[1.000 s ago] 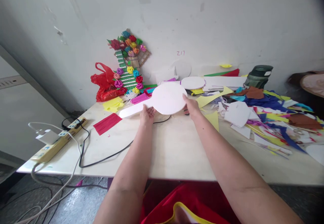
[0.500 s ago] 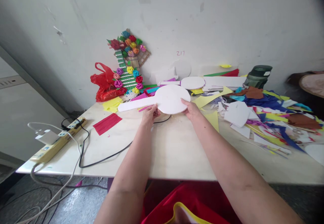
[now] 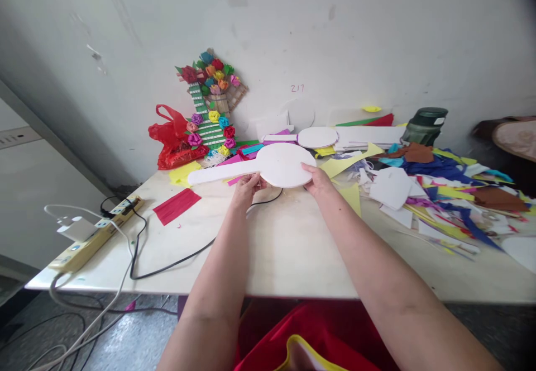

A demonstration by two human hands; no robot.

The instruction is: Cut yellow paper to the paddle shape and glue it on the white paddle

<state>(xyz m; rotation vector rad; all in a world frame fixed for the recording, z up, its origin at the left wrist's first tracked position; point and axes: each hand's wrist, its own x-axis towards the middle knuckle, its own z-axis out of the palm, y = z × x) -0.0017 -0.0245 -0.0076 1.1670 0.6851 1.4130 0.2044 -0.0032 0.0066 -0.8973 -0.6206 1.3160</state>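
Left hand (image 3: 247, 190) and right hand (image 3: 318, 181) grip the white paddle (image 3: 285, 164), its handle (image 3: 224, 172) more level than before.

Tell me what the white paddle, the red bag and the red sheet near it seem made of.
White paddle: likely card or foam board, matte; flat, with a crisp edge. Red bag: probably thin plastic, slightly shiny; crumpled, with small highlights. Red sheet: perhaps crepe paper, dull; fine creases show.
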